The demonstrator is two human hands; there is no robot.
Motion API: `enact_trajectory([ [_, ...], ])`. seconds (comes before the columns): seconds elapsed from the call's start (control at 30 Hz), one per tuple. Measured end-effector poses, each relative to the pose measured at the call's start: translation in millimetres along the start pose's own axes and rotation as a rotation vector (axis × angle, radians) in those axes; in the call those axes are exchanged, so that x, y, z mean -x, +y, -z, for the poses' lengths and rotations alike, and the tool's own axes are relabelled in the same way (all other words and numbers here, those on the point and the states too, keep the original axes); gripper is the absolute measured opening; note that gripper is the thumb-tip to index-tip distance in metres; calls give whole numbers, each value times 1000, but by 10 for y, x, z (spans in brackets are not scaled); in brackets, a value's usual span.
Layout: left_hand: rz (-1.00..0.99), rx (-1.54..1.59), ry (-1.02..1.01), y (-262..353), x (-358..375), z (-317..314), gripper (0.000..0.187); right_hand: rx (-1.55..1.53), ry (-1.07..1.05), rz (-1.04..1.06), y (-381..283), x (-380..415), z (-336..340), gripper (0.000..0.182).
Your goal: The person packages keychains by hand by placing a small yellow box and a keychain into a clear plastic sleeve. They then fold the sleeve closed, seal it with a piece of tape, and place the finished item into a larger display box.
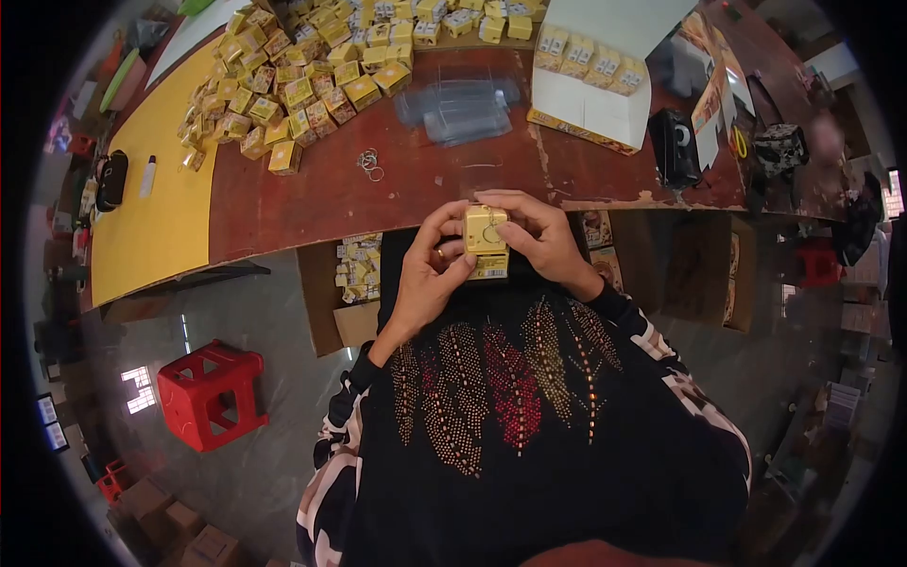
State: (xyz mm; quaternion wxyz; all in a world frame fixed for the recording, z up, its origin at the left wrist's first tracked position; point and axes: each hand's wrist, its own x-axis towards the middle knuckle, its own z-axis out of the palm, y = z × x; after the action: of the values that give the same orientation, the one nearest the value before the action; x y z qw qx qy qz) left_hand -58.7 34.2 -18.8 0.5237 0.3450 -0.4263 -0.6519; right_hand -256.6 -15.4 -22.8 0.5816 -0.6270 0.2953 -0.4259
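Observation:
A small yellow box (488,268) is held between both hands at the table's front edge, its printed side facing my body. On its top lies a metal ring with a short chain. My left hand (436,260) grips the box from the left, its thumb on the near side. From the right, my right hand (543,238) closes on it, with the thumb pressed on the top beside the ring. Beyond the hands, several loose metal rings (370,165) lie on the red table (312,203).
A heap of small yellow boxes (302,90) covers the back left. Clear plastic sleeves (463,109) lie mid-table, beside an open white display box (590,99) holding several yellow boxes. A black pouch (675,149) stands right. Cartons (321,302) sit below the edge; a red stool (213,392) stands left.

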Motion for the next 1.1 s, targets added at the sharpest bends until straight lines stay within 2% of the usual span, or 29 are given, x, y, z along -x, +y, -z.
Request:
enact_trajectory([
  [0.07,112,0,-38,-95,64,73,54,208,17,16,49,74,-1,30],
  [0.1,122,4,-31,-146,97,114,54,203,15,6,101,117,-24,30],
  [0.17,159,-49,-77,-232,118,181,45,7,54,-25,236,194,-87,22],
  [0.27,51,-45,28,-179,70,109,33,-178,90,23,296,209,-140,19],
  [0.3,32,-12,10,-177,60,108,28,-187,94,68,271,186,-161,26],
  [0.43,-23,78,17,-165,75,100,27,-146,96,6,154,166,-122,21],
  [0.5,73,7,-32,-158,80,163,28,-51,-31,24,154,159,-62,17],
  [0.53,80,8,-30,-144,88,163,28,-54,-29,18,128,169,-73,17],
  [0.6,22,-105,-47,-69,87,143,22,-181,8,-166,17,163,-87,15],
  [0.73,-72,-202,-30,118,44,100,14,-138,-54,-179,-106,122,-71,15],
  [0.8,-86,-471,-70,222,17,86,12,-82,-58,-187,-158,104,-71,15],
  [0.9,-78,-559,-46,310,11,-8,11,-67,-34,-249,-198,83,-62,15],
  [1.1,-30,-505,33,223,-13,26,13,-71,-28,-271,-171,21,-57,12],
])
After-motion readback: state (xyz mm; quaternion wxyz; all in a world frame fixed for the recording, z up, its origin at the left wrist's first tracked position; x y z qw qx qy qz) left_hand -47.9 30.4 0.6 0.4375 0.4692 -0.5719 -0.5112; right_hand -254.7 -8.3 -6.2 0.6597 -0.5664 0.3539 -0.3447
